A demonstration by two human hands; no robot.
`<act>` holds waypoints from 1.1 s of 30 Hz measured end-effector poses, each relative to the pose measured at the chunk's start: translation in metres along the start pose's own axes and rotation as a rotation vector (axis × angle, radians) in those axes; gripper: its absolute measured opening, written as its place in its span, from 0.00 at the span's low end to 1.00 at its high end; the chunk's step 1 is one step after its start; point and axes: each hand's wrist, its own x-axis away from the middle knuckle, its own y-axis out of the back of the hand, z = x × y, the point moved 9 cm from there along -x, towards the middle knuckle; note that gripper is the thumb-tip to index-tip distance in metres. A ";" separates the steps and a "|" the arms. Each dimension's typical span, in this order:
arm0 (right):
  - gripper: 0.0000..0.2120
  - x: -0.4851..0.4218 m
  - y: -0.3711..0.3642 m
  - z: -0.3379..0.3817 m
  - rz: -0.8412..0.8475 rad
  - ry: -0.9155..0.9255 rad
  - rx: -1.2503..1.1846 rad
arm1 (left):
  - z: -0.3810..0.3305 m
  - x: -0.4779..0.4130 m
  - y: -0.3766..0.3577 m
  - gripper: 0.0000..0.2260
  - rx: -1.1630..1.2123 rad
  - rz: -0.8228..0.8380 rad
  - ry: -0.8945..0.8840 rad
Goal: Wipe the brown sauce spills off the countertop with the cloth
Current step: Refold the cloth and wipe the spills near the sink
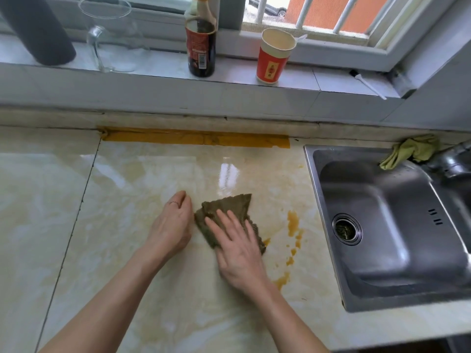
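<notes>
right hand [238, 250] flat, spread on cloth [226, 215] | left hand [173, 225] loosely curled, empty | advice: sweep right across sauce spills [293, 222], pressing evenly on table [127, 187]

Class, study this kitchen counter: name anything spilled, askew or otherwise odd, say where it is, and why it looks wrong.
Brown sauce spills trail across the countertop between the cloth under the right hand and the sink. A yellow rag lies crumpled on the sink's back corner. Yellow tape runs wrinkled along the wall joint.

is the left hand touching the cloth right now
Cannot tell. In the head view the left hand rests beside the cloth, edges meeting with no clear gap or overlap; the right hand presses on it.
</notes>
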 end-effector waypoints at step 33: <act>0.31 0.063 -0.007 0.002 -0.081 -0.362 -0.011 | -0.012 0.081 -0.028 0.29 0.007 0.065 -0.191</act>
